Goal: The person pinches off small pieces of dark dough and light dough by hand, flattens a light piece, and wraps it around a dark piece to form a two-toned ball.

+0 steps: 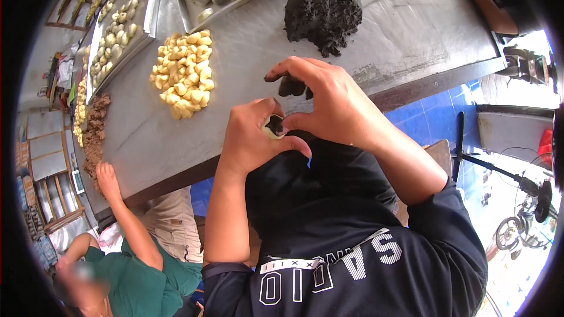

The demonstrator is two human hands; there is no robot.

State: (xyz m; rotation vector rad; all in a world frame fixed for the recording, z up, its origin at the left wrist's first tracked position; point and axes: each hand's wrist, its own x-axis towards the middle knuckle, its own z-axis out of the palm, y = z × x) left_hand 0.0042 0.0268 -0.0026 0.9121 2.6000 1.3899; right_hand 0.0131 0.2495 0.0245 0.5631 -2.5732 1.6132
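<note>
My left hand [239,135] is curled around a small piece of pale dough [272,135], shaped into a cup with dark paste inside. The thumb of my right hand [338,97] presses at the opening of this cup. Under the curled fingers of that hand sits a lump of dark paste [292,87], and its fingertips are smeared with it. Beyond my hands, a big dark mound of paste [323,9] rests on the metal table [247,58]. To the left of the mound lies a pile of yellowish dough pieces [183,73].
Trays hold rounded dough pieces, one tray [194,14] at the far edge, another [94,61] at the left. Brown crumbly filling [96,132] lies on the table's left end, where a co-worker in a green shirt [141,279] rests a hand [107,181]. A black stand [499,167] is at the right.
</note>
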